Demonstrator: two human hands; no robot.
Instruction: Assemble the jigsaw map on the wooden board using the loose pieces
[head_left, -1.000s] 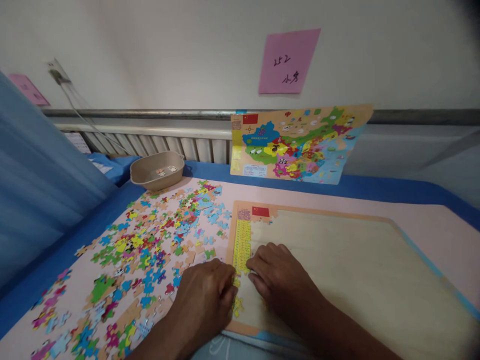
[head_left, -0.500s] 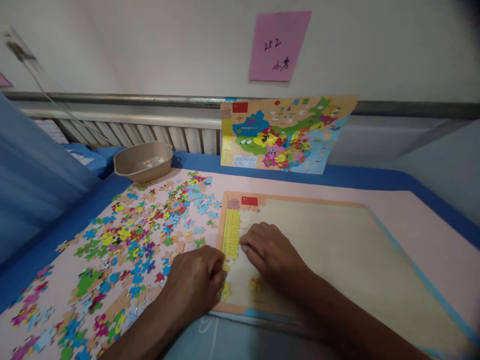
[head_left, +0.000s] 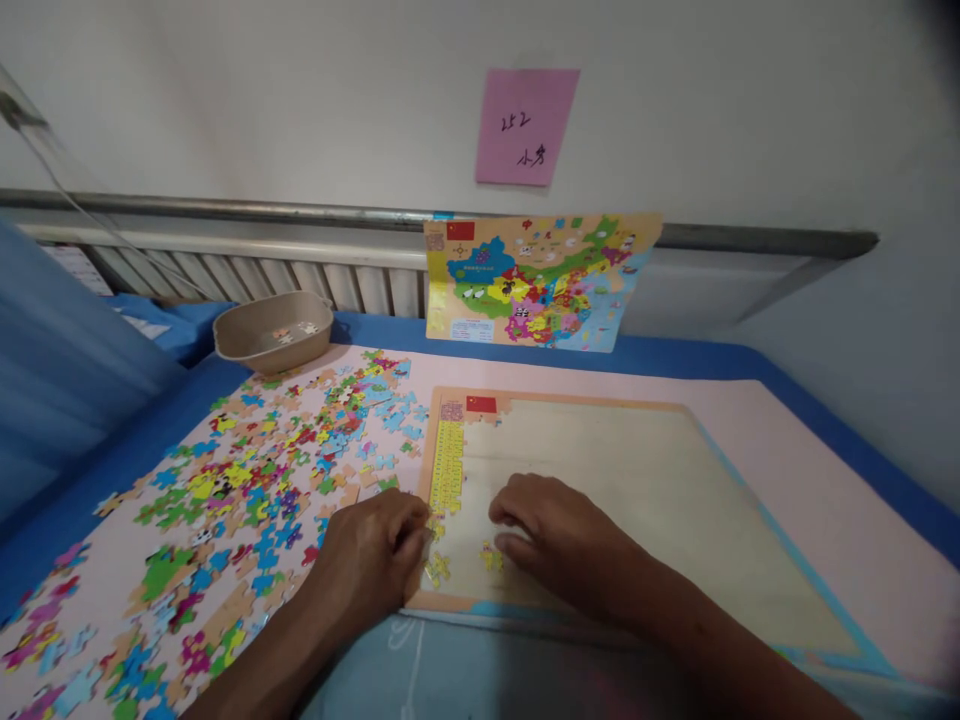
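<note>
The puzzle board (head_left: pixel 600 470) lies in front of me, mostly bare tan inside its printed frame. A strip of joined yellow puzzle pieces (head_left: pixel 448 465) runs down its left side, below a red flag section (head_left: pixel 481 404). My left hand (head_left: pixel 379 540) rests at the board's left edge, thumb and fingers curled together beside the lower end of the strip; whatever they pinch is hidden. Just below the strip are loose yellow pieces (head_left: pixel 436 570). Over the board, my right hand (head_left: pixel 559 535) has its thumb and fingers apart with nothing visible between them, close to another yellow piece (head_left: pixel 491 557).
Many loose, multicoloured puzzle pieces (head_left: pixel 262 500) spread over the pink surface on the left. Behind them stands a beige basin (head_left: pixel 274 345) with a few pieces inside. A printed map sheet (head_left: pixel 540 285) leans against the wall rail (head_left: pixel 337 215). A blue curtain (head_left: pixel 67 390) hangs at left.
My right hand has drawn back from the yellow strip toward me, and its thumb and fingers have parted. My left hand stays at the board's left edge. The whole view has shifted slightly.
</note>
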